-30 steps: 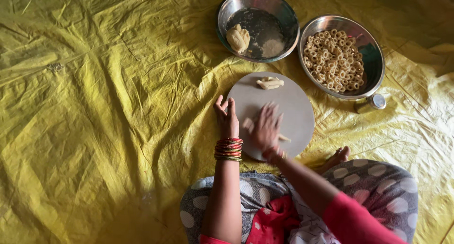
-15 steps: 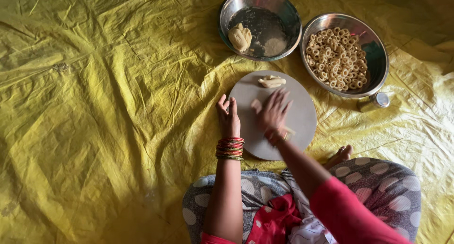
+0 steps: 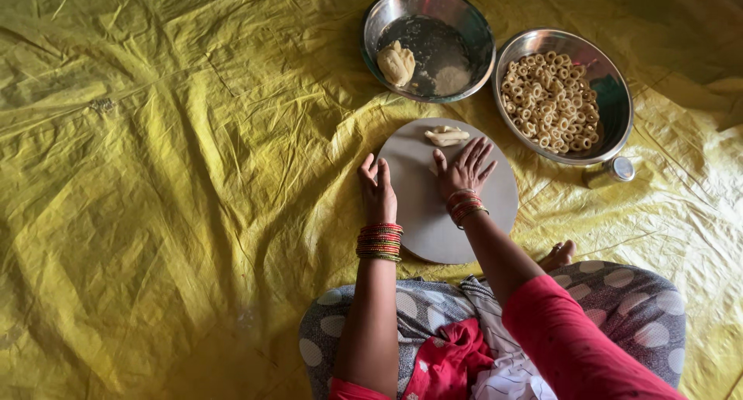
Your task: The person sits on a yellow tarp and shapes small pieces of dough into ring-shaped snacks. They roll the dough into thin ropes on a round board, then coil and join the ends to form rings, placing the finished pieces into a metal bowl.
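Note:
A round grey board [image 3: 433,214] lies on the yellow sheet in front of my knees. My right hand [image 3: 464,168] lies flat on the board with fingers spread, pressing on dough that is hidden beneath the palm. A small piece of pale dough [image 3: 446,135] rests at the board's far edge, just beyond my fingertips. My left hand [image 3: 377,189] rests on the board's left rim, fingers together and straight, holding nothing. Both wrists carry red and green bangles.
Behind the board stand two steel bowls: the left bowl [image 3: 464,13] holds a dough lump [image 3: 396,62] and some flour, the right bowl [image 3: 615,98] holds several small dough rings [image 3: 549,102]. A small steel cup [image 3: 611,171] lies beside it. A crumpled yellow sheet [image 3: 170,168] covers the floor.
My right hand has slid forward across the board, away from me, toward the dough piece at the far edge. My left hand has stayed at the left rim.

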